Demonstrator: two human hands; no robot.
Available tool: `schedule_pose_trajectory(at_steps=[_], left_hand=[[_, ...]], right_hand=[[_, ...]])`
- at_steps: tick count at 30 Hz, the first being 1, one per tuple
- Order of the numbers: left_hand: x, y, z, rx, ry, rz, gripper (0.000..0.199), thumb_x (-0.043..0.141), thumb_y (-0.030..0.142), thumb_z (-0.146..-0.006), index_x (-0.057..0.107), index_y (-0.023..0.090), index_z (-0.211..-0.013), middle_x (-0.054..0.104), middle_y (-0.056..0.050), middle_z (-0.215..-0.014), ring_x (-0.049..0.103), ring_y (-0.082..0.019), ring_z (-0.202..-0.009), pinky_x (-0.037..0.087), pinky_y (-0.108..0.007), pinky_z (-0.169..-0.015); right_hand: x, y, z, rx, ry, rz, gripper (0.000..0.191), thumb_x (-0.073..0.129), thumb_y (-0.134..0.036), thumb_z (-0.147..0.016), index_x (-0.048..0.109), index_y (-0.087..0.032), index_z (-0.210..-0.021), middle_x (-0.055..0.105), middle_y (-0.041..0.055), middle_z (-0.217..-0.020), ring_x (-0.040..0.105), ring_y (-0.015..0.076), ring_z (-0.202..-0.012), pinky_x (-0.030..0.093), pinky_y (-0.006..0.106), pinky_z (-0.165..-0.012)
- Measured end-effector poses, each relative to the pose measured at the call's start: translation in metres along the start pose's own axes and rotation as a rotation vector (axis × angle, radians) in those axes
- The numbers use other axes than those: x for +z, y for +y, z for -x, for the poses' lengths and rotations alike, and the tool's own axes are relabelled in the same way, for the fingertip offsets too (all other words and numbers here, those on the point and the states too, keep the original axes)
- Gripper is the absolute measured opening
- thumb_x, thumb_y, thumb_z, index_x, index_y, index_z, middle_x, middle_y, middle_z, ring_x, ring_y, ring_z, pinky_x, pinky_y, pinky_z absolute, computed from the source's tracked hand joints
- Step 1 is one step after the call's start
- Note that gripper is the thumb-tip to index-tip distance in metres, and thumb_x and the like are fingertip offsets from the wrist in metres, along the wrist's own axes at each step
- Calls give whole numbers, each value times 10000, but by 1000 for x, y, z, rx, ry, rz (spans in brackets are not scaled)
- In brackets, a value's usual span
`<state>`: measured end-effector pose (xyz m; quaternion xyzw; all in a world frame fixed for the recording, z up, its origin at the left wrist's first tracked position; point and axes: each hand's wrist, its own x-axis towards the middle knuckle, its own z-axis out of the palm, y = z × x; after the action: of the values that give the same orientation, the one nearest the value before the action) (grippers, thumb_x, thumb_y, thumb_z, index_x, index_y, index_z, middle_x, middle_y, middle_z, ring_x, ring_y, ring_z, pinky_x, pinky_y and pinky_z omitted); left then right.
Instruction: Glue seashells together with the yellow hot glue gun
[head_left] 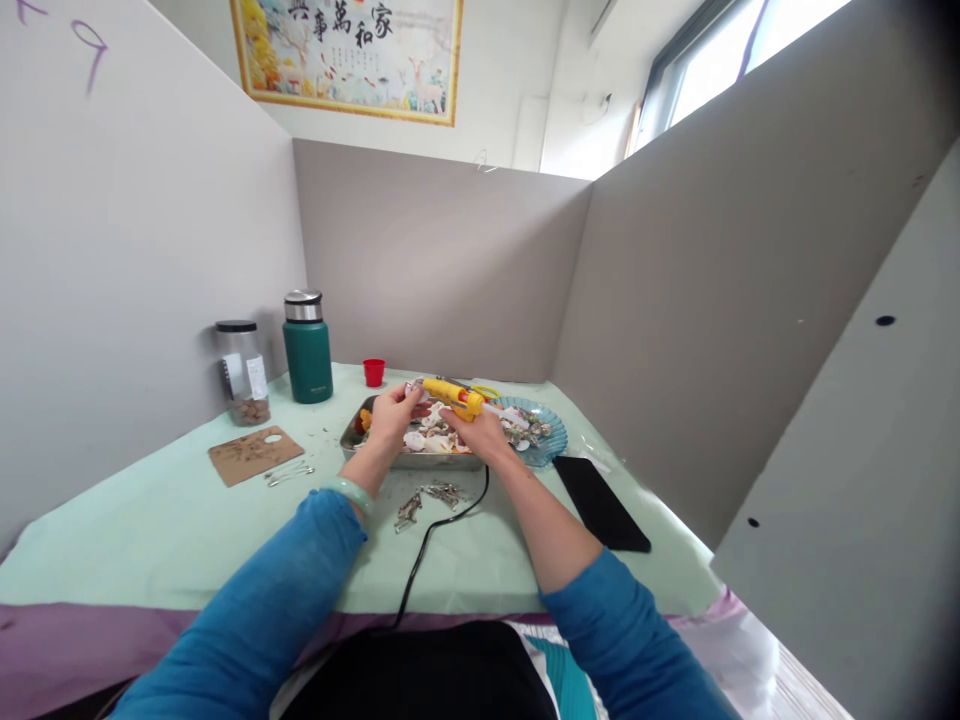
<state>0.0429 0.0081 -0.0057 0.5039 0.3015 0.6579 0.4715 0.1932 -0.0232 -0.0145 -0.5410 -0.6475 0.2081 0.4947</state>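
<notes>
My right hand [480, 434] is wrapped round a yellow hot glue gun [456, 396]; a pale glue stick pokes from its rear and its nozzle points left. Close to that nozzle, my left hand [394, 412] pinches a small whitish piece [412, 388], mostly covered by the fingers. Both hands hover above a metal tray [439, 461] heaped with pale shell-like pieces [429, 432] and some orange ones. A black cord [426, 545] runs from below the right hand to the table's front edge.
A blue plate [556, 440] of small trinkets stands right of the tray, with yellow-handled scissors [486, 391] behind. Safety pins [409, 510] lie in front. Left are a brown card [255, 455], a jar [241, 375], a green bottle [307, 355] and a red cup [373, 373]. A black phone-like slab [602, 503] lies right.
</notes>
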Motion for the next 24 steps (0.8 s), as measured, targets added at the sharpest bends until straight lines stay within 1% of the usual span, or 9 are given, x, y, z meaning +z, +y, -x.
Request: schedule_pose_trajectory(at_steps=[5,10,12,16,20,24], left_hand=[[0,-1,-1,5,-7,-2,391,768,427,-538,625,125,-742,614,-15,-679,614,-142,-598,524,-262,-586],[-1,-2,-2,-1,2,3,413,774,428,-528,630,124,-768,622,-16,-704,623,-146,-602,525,-268,-588],[-1,-3,-3,-1,3,2,419,772,435,-528,628,121,-767,617,-13,-698,622,-146,-601,527,-272,-591],[-1,-4,-4,1,-2,-2,420,768,440,-537,628,119,-769,617,-16,-694,626,-150,-611,527,-270,-594],[-2,-5,-4,0,-1,6,418,770,423,-536,634,115,-784,622,-18,-702,621,-144,-600,527,-263,-586],[-2,-4,-4,-2,-5,11,396,764,404,-546,633,113,-780,619,-16,-699,611,-135,-585,526,-266,-588]], right_hand=[[2,1,-1,-39,38,-21,329,597,-497,-724,631,-171,-689,562,-20,-503,519,115,-477,375,220,-472],[1,-1,0,-50,27,60,336,590,-496,-731,631,-167,-677,553,-16,-501,520,117,-493,375,218,-483],[1,-1,0,-38,34,63,335,585,-493,-735,632,-164,-698,557,-19,-511,522,114,-496,381,214,-492],[1,0,-1,-20,14,56,354,562,-502,-751,624,-160,-685,559,-14,-514,526,112,-490,385,212,-494],[2,2,-1,-45,32,75,351,575,-506,-741,633,-163,-698,570,-6,-530,541,127,-528,392,219,-509],[3,3,-2,-55,29,51,362,563,-509,-749,636,-159,-693,574,-3,-534,531,125,-511,393,228,-511]])
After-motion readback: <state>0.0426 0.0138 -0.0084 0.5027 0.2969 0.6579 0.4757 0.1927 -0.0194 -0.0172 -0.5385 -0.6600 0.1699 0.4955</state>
